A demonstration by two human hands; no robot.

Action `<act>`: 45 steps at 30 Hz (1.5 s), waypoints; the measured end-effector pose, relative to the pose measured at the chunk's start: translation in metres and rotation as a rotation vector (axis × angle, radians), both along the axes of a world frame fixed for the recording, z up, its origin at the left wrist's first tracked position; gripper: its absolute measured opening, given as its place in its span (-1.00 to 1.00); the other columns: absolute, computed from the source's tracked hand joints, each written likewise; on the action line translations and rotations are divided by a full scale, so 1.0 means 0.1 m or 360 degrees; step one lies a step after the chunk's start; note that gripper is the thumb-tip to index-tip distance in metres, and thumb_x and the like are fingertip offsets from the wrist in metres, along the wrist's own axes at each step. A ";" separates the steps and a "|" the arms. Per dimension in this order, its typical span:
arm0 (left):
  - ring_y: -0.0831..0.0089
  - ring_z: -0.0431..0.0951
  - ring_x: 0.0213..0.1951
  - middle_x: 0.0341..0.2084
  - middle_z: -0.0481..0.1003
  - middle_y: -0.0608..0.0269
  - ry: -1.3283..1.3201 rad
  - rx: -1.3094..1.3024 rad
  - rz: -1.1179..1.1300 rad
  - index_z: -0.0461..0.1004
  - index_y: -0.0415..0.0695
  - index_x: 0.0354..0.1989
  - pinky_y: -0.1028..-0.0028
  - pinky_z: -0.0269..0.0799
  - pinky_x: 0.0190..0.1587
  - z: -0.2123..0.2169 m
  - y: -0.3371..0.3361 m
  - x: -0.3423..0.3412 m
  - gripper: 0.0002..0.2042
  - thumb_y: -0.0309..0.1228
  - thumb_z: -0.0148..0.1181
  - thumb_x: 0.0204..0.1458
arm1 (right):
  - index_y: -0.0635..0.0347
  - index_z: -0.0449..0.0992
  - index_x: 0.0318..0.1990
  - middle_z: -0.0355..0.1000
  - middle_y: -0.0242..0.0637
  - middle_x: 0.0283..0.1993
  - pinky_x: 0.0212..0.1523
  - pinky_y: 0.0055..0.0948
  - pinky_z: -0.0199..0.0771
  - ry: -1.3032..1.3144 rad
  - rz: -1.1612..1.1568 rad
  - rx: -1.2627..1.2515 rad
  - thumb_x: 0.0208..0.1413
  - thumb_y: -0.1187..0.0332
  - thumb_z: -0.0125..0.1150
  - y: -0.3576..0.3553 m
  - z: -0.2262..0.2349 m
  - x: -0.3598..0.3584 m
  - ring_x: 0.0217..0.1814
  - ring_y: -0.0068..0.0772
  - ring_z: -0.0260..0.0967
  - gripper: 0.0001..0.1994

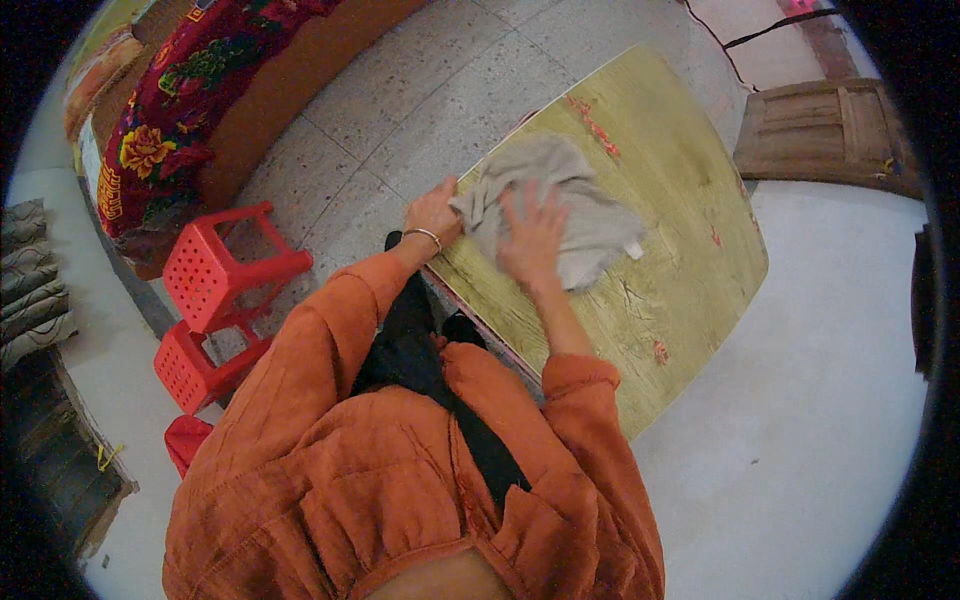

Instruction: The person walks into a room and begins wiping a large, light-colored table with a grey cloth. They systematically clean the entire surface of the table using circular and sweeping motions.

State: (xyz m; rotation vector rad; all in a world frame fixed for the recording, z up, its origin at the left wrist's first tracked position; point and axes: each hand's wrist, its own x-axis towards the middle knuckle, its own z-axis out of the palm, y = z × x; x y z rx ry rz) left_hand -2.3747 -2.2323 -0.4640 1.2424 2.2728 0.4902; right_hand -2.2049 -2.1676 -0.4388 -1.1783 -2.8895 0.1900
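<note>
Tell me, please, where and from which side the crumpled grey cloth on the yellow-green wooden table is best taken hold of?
Probably the bunched fold at the crumpled grey cloth's left edge, where the left hand already meets it. Come from the table's near-left side; the right hand lies flat on the cloth's middle, where nothing stands up to pinch.

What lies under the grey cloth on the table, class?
The grey cloth rests on the yellow-green wooden table. The right hand presses flat on it; the left hand grips its edge. Anything beneath the cloth is covered.

Left hand (434,213) gripping, right hand (532,240) flat
</note>
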 end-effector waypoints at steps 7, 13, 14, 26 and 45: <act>-0.10 0.48 -0.26 -0.30 0.48 -0.11 -0.0050 -0.0010 0.0029 0.29 -0.14 -0.17 0.03 0.35 -0.26 0.08 -0.04 -0.03 -0.56 0.03 -0.19 0.11 | -0.18 0.20 0.24 -0.25 -0.20 0.44 0.31 0.23 -0.38 -0.0141 0.0250 -0.0506 -0.31 0.24 0.24 -0.65 0.17 0.98 0.45 0.13 -0.42 -0.23; -0.07 0.48 -0.22 -0.24 0.47 -0.12 -0.0207 -0.0105 0.0023 0.31 -0.16 -0.11 0.08 0.36 -0.19 0.21 -0.01 -0.01 -0.56 -0.02 -0.19 0.12 | -0.24 0.12 0.29 -0.28 -0.13 0.44 0.26 0.33 -0.37 -0.0083 -0.0570 0.0136 -0.24 0.17 0.25 0.32 -0.12 0.44 0.42 0.27 -0.37 -0.20; -0.07 0.47 -0.20 -0.22 0.46 -0.13 -0.0214 -0.0114 0.0021 0.31 -0.16 -0.11 0.08 0.36 -0.18 0.20 -0.01 -0.02 -0.56 -0.02 -0.20 0.13 | -0.26 0.13 0.28 -0.26 -0.12 0.43 0.26 0.33 -0.35 -0.0033 -0.0535 0.0133 -0.22 0.17 0.23 0.40 -0.08 0.17 0.41 0.27 -0.36 -0.23; 0.11 0.22 0.18 0.18 0.19 -0.07 -0.2601 0.0126 0.0619 0.01 -0.15 0.29 0.16 0.14 0.19 -0.29 -0.43 -0.69 -0.11 0.37 -0.41 -0.02 | -0.32 0.17 0.26 -0.22 -0.17 0.43 0.27 0.31 -0.34 -0.0205 0.0389 -0.0330 -0.25 0.15 0.23 -0.46 0.08 0.76 0.44 0.13 -0.35 -0.24; 0.18 0.41 -0.01 -0.01 0.41 0.15 -0.1732 -0.0059 0.0467 0.26 -0.04 0.18 0.21 0.24 0.11 -0.25 -0.22 -0.49 -0.37 0.17 -0.36 0.14 | -0.34 0.02 0.32 -0.26 -0.14 0.43 0.21 0.38 -0.28 -0.0187 -0.0388 -0.0075 -0.19 0.09 0.20 -0.21 -0.14 1.11 0.39 0.24 -0.25 -0.19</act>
